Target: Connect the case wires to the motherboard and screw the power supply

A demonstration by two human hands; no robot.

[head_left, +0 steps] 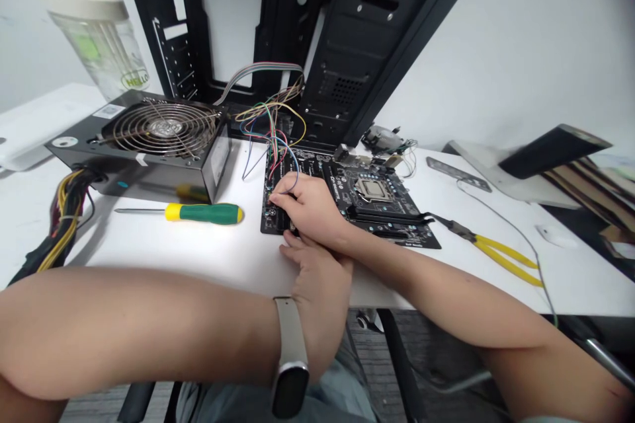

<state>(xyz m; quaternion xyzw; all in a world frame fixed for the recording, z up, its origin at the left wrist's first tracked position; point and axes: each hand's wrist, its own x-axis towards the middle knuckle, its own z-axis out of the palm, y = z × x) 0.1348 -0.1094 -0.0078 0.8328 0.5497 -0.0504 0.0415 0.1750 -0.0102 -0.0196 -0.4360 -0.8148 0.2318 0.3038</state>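
Note:
My right hand (313,208) is over the left part of a black motherboard (414,232). Its thumb and index finger are pinched at the board's left edge, on a thin front-panel wire (297,162) whose tip is hidden by the fingertips. Below it, my left hand (322,287), with a watch (292,370) on the wrist, rests at the board's front edge. The left fingers are stretched out, partly covered by the right hand. Several coloured wires run from the black computer case (347,79) down to the board. A processor (373,190) sits in its socket.
Left of the board stand a power supply (163,139) and a green-yellow screwdriver (208,213). Yellow-handled pliers (501,258) lie to the right, near a thin cable (520,231). A CPU cooler (384,139) is behind the board. A lidded cup (99,39) stands at the back left.

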